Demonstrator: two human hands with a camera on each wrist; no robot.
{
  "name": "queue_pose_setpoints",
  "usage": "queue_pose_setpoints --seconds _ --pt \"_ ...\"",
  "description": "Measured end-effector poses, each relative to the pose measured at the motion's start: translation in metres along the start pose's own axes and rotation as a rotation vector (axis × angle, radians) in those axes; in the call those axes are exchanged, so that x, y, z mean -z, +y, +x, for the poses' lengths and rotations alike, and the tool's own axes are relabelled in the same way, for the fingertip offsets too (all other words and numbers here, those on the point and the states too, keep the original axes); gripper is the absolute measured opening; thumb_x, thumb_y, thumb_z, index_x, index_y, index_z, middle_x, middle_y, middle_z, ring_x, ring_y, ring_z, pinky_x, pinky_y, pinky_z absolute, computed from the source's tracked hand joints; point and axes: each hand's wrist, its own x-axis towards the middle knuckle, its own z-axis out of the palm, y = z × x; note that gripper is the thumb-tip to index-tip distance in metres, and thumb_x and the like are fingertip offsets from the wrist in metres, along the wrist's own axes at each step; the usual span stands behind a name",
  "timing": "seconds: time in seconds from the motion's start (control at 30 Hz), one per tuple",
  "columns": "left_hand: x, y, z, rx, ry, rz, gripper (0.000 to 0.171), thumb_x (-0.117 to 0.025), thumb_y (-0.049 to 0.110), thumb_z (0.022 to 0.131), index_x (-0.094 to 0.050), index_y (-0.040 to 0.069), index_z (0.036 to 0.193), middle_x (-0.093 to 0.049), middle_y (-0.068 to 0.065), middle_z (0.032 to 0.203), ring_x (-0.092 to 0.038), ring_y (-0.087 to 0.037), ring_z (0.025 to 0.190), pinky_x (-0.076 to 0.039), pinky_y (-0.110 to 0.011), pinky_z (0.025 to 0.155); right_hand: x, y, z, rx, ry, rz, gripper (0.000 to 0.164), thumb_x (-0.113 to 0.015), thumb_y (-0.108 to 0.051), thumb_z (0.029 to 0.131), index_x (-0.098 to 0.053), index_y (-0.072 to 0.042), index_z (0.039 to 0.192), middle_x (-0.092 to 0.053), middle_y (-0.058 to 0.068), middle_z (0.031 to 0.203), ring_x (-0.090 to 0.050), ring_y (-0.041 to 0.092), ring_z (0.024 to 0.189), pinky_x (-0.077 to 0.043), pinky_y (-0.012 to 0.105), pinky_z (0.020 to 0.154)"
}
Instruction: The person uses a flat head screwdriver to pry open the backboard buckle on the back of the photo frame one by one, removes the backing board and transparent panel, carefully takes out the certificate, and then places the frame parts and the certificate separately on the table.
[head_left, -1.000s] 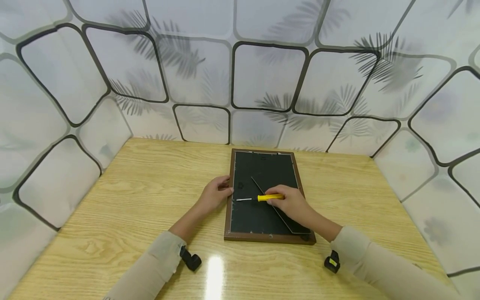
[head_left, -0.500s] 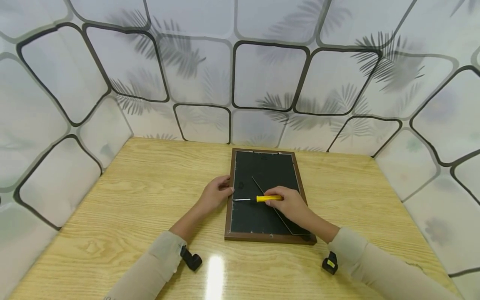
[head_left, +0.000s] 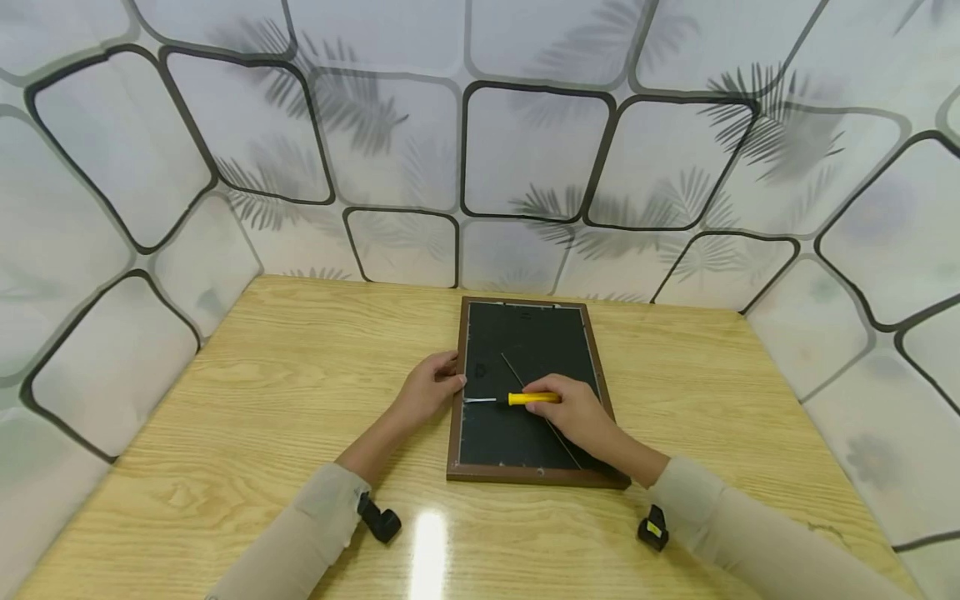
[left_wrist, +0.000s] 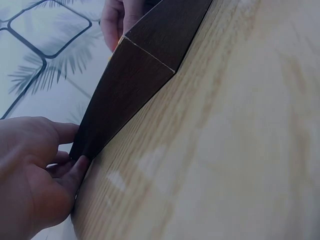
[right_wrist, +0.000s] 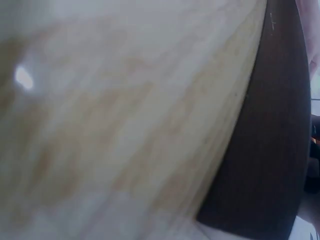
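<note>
A brown picture frame [head_left: 517, 475] lies face down on the table, its black backing board [head_left: 498, 437] showing. My left hand [head_left: 429, 387] holds the frame's left side; in the left wrist view its thumb and fingers pinch the dark wooden edge [left_wrist: 120, 95]. My right hand [head_left: 573, 408] grips a yellow-handled screwdriver [head_left: 519, 399] above the backing. The screwdriver's metal tip points left, at the inner edge of the frame's left side, close to my left fingers. A thin diagonal edge [head_left: 512, 367], perhaps of a stand flap, runs beneath my right hand, which partly hides it.
The frame rests on a light wood-grain table [head_left: 337, 350]. A patterned cloth wall [head_left: 405, 150] rises behind the table and along both sides. A black wrist camera is strapped at each sleeve.
My right hand has moved slightly left with the screwdriver, bringing its tip to the frame's left inner edge. The flap-like piece now appears flatter. My left hand stays in place.
</note>
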Motion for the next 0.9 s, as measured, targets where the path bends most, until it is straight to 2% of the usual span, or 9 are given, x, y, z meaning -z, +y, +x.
queue_pose_setpoints --seconds 0.33,0.9 --pt "0.0013 -0.0012 -0.0008 0.0 -0.007 -0.011 0.056 -0.063 0.014 0.101 -0.043 0.001 0.152 -0.047 -0.021 0.15 -0.051 -0.036 0.134 -0.045 -0.049 0.109 -0.0071 0.0022 0.0018 0.038 0.031 -0.002 0.022 -0.076 -0.014 0.09 -0.075 -0.017 0.112 -0.072 -0.001 0.112 -0.067 0.017 0.1 -0.058 0.033 0.085" --pt "0.002 0.001 -0.0002 0.011 -0.011 -0.003 0.056 -0.063 0.014 0.1 -0.043 0.001 0.152 -0.048 -0.021 0.148 -0.052 -0.036 0.133 -0.045 -0.049 0.109 -0.004 0.0004 0.0007 0.013 0.044 -0.014 0.021 -0.077 -0.014 0.089 -0.076 -0.016 0.11 -0.072 -0.001 0.11 -0.066 0.017 0.099 -0.058 0.034 0.086"
